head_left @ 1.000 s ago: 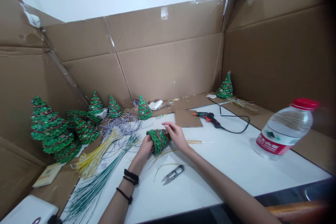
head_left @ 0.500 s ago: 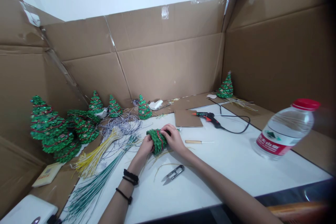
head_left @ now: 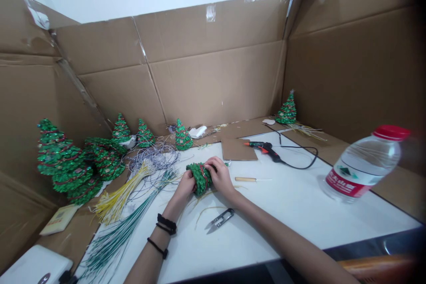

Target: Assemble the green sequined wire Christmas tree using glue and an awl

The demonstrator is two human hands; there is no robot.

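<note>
A small green tree [head_left: 200, 182] lies sideways above the white tabletop [head_left: 299, 199], between both hands, neither nearer; the left hand [head_left: 185, 186] grips its wide base; the right hand [head_left: 222, 179] pinches nearer the tip, which points right.

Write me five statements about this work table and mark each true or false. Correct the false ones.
1. The left hand and right hand both touch a green tree. True.
2. The black bands are on the right arm. False: the black bands are on the left arm.
3. The snips lie nearer the person than the glue gun. True.
4. The bottle has a blue cap. False: the bottle has a red cap.
5. Yellow strands lie left of both hands. True.
</note>
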